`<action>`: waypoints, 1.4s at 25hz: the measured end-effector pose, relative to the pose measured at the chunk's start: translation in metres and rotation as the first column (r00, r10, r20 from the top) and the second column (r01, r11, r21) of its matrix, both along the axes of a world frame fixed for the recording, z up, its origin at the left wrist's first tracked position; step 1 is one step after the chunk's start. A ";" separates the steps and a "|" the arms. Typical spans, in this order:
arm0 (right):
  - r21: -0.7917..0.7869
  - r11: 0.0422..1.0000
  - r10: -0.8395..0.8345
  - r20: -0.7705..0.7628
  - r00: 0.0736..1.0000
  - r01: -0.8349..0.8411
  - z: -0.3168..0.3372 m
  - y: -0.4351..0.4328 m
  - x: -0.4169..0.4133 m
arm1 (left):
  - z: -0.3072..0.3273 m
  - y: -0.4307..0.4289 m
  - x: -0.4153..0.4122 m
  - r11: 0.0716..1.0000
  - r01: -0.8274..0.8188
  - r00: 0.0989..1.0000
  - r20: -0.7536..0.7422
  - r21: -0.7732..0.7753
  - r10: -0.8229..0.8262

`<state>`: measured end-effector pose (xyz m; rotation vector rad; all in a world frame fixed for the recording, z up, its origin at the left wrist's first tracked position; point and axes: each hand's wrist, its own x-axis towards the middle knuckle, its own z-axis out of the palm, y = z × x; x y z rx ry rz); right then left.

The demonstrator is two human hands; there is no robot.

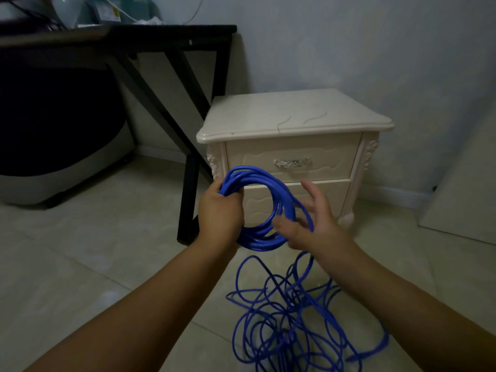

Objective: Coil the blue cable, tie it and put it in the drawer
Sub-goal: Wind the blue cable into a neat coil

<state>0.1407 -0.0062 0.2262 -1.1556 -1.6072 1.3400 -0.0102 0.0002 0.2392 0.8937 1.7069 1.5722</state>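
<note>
My left hand [218, 210] grips a coiled bundle of blue cable [264, 189], held upright in front of the nightstand. My right hand [312, 224] is at the coil's right side with fingers spread and relaxed, and a single strand runs through its fingers. From there the cable drops to a loose tangle of blue loops [290, 312] on the floor between my forearms. The cream nightstand [292, 116] stands behind the coil. Its top drawer [257, 157] with a silver handle [292, 162] is closed, and so is the drawer below it.
A black-framed desk [171, 38] stands to the left, one leg [188, 200] close beside the nightstand. A dark and grey appliance [61, 162] sits under the desk. A pale board [467, 205] leans at the right wall. The floor is light tile.
</note>
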 end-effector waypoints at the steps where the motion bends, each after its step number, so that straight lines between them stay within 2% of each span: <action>1: -0.009 1.000 -0.016 0.002 1.000 0.016 -0.003 -0.002 -0.004 | 0.000 0.000 0.003 1.000 -0.019 0.999 0.046 -0.008 0.019; 3: -0.039 0.993 -0.117 -0.053 0.992 0.116 -0.015 -0.003 -0.012 | -0.001 -0.004 0.016 1.000 -0.012 0.987 0.159 -0.025 0.015; 5: -0.194 0.951 -0.272 -0.163 0.948 0.240 -0.019 0.002 -0.017 | -0.001 -0.010 0.029 0.998 0.053 0.960 0.277 -0.024 -0.045; 7: -0.362 0.894 -0.387 -0.324 0.863 0.264 -0.019 0.013 -0.015 | -0.001 -0.016 0.037 0.986 0.165 0.925 0.348 0.002 -0.155; 8: -0.388 0.882 -0.414 -0.369 0.832 0.267 -0.017 0.017 -0.012 | -0.001 -0.018 0.039 0.973 0.230 0.907 0.358 0.018 -0.221; 10: -0.351 0.883 -0.430 -0.333 0.839 0.312 -0.011 0.025 -0.004 | -0.002 -0.020 0.037 0.943 0.334 0.900 0.293 0.016 -0.324; 12: -0.249 0.909 -0.392 -0.234 0.890 0.335 -0.004 0.027 0.001 | -0.002 -0.018 0.031 0.940 0.341 0.932 0.142 -0.031 -0.333; 14: -0.096 0.947 -0.311 -0.056 0.949 0.305 0.003 0.027 0.006 | 0.000 -0.016 0.020 0.939 0.339 0.939 -0.033 -0.054 -0.341; 16: 0.074 0.973 -0.227 0.208 0.951 0.216 0.007 0.026 0.008 | 0.001 -0.013 0.009 0.885 0.457 0.850 -0.248 -0.091 -0.465; 17: 0.154 0.976 -0.199 0.341 0.919 0.154 0.007 0.025 0.007 | 0.001 -0.014 0.006 0.827 0.543 0.751 -0.355 -0.146 -0.556; 19: 0.286 0.958 -0.180 0.593 0.785 0.004 0.007 0.023 0.001 | -0.001 -0.014 0.007 0.725 0.643 0.586 -0.452 -0.245 -0.672; 21: 0.324 0.943 -0.200 0.734 0.650 -0.075 0.010 0.020 -0.007 | -0.004 -0.013 0.011 0.732 0.624 0.585 -0.458 -0.273 -0.669; 23: 0.302 0.949 -0.188 0.774 0.604 -0.092 0.013 0.021 -0.012 | -0.007 -0.010 0.011 0.757 0.593 0.592 -0.488 -0.274 -0.641; 24: 0.293 0.950 -0.169 0.770 0.615 -0.105 0.013 0.021 -0.012 | -0.007 -0.009 0.011 0.759 0.594 0.587 -0.502 -0.267 -0.636; 26: 0.285 0.954 -0.132 0.678 0.723 -0.093 0.012 0.020 -0.008 | -0.008 -0.008 0.010 0.771 0.605 0.604 -0.517 -0.198 -0.606; 28: 0.170 0.985 -0.078 0.415 0.906 0.006 0.011 0.020 -0.001 | -0.008 -0.007 0.010 0.815 0.567 0.677 -0.495 -0.120 -0.544; 30: -0.024 0.999 -0.021 0.157 0.987 0.025 0.006 0.022 0.005 | -0.006 -0.005 0.009 0.871 0.489 0.794 -0.390 -0.044 -0.465; 32: -0.164 0.986 0.000 -0.048 0.999 -0.008 -0.005 0.020 0.004 | -0.001 -0.004 0.008 0.918 0.392 0.913 -0.146 0.052 -0.381; 35: -0.316 0.947 -0.087 -0.435 0.896 -0.062 -0.016 0.010 -0.008 | 0.006 -0.006 0.012 0.954 0.262 0.953 0.115 0.147 -0.280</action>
